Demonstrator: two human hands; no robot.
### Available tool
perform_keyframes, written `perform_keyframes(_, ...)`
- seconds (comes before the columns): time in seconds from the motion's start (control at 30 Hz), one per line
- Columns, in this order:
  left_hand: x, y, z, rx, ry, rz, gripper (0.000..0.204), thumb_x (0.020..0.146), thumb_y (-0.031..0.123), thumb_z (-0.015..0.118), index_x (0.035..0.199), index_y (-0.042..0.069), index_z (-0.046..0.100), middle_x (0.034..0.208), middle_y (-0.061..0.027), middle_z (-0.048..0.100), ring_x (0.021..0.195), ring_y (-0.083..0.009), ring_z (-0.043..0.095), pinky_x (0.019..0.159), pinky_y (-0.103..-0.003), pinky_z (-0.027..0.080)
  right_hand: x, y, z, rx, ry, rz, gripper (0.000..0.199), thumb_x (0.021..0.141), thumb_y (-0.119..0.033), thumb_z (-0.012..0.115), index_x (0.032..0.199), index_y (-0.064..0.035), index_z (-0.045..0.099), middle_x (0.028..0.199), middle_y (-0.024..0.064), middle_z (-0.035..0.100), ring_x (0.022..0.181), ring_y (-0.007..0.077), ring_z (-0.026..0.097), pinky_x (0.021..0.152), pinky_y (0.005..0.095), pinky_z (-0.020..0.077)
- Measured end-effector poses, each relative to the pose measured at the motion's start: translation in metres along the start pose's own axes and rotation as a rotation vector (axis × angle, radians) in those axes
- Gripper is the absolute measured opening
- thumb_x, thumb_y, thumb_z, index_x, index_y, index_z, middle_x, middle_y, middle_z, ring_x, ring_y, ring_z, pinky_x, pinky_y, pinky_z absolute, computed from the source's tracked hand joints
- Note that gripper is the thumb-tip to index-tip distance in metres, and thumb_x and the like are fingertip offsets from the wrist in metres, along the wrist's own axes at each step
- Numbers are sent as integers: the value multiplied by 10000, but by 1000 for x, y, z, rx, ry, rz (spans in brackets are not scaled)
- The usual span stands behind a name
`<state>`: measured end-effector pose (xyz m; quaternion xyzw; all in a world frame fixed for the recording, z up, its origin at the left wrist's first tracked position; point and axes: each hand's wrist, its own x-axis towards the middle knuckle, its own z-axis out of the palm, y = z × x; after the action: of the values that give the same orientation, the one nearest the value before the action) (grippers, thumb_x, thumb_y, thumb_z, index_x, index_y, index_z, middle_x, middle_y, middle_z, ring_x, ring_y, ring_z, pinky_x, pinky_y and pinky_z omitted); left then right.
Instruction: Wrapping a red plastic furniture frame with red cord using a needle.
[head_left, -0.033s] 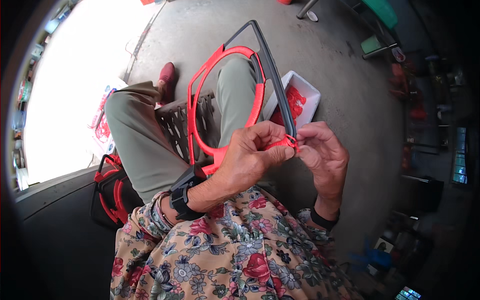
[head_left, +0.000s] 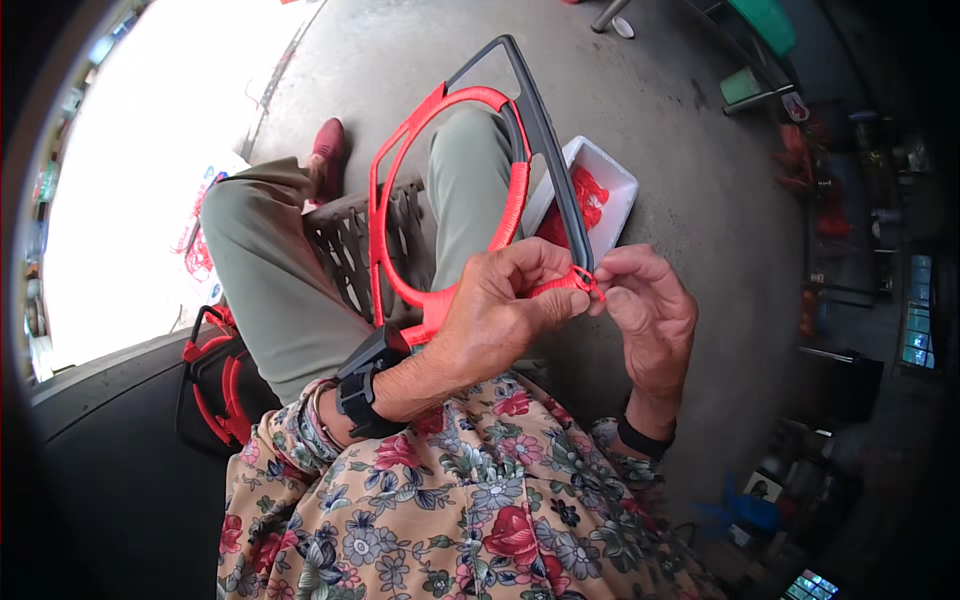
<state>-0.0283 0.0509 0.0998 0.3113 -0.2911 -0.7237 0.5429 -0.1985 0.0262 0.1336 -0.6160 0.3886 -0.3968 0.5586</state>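
A black frame with a round inner ring stands over my lap, much of it wrapped in red cord. One long bar on its right side is bare black. My left hand is closed on the frame's lower right corner, thumb and fingers pinching the red-wrapped part. A small loop of red cord shows at that corner, beside the left fingertips. Close against it, my right hand has its thumb and fingers bent together at the cord's end. What exactly lies between the right fingertips is partly hidden.
Beyond my right knee, a white box on the floor holds red cord. Another red-and-black frame lies to my left on a dark surface. A slatted stool stands between my legs. Dark cluttered shelves line the right.
The red cord loop at the corner looks more open, and its end now shows by the right fingertips. Both hands stay in nearly the same place.
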Motion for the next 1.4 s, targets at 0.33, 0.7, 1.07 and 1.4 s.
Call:
perform_keyframes(0.33, 8, 4, 7, 239, 84, -215, 199, 818, -10, 683, 1000, -6, 603, 856, 1, 630, 779, -57, 574, 677, -192, 459, -23, 55, -59, 267, 308, 365, 187, 916, -97, 565, 1050, 32, 585, 856, 62, 609, 743, 122, 572, 681, 257, 485)
perform_keyframes(0.7, -15, 79, -32, 214, 355, 221, 376, 775, 230, 696, 991, -27, 525, 752, -94, 573, 588, -163, 554, 519, -245, 438, -15, 194, -127, 30, 591, 649, 177, 901, -129, 584, 1016, -5, 636, 786, 40, 624, 645, 83, 570, 550, 217, 470)
perform_keyframes(1.07, -35, 109, -60, 108, 256, 268, 371, 828, 223, 651, 1073, -44, 575, 848, -128, 614, 660, -154, 550, 575, -253, 430, 79, 82, -37, 87, 190, 301, 162, 933, -173, 567, 1016, -46, 624, 743, -22, 580, 637, 36, 522, 586, 178, 437)
perform_keyframes(1.4, -100, 168, -74, -232, 84, 422, 301, 992, 215, 409, 1144, -44, 393, 738, -52, 379, 566, -127, 372, 472, -257, 336, 67, 148, -98, 256, 407, 297, 164, 917, -126, 580, 1029, -13, 618, 776, 23, 598, 640, 81, 550, 557, 215, 454)
